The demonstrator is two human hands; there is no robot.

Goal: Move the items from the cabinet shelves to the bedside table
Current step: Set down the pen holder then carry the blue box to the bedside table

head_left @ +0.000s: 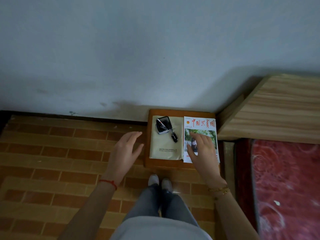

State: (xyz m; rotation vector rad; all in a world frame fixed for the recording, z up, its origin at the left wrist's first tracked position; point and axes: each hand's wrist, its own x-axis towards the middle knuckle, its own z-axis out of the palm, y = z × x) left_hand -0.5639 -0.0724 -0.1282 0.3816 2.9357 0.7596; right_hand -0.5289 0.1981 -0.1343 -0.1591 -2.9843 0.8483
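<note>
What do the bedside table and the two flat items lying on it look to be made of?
Bedside table: seemingly wood with a smooth orange-brown finish, soft sheen at its edges. Envelope: matte beige paper, faintly creased, with one printed line. Magazine: printed paper, likely glossy, with red characters and a colour photo.

You see a warm orange-brown bedside table point(181, 112). Along its left edge lies a pale beige envelope point(166, 149) printed with a line of dark characters, and on it a black case point(163, 125) with a white trim and a red mark. Along the right edge you have a white magazine point(200, 125) with red title characters and a green-toned cover photo. Your left wrist wears a red string point(109, 183), your right a gold bracelet point(219, 189). The floor point(52, 153) is patterned in brown and tan bricks, and the bedding point(285, 179) is red with pale swirls.
</note>
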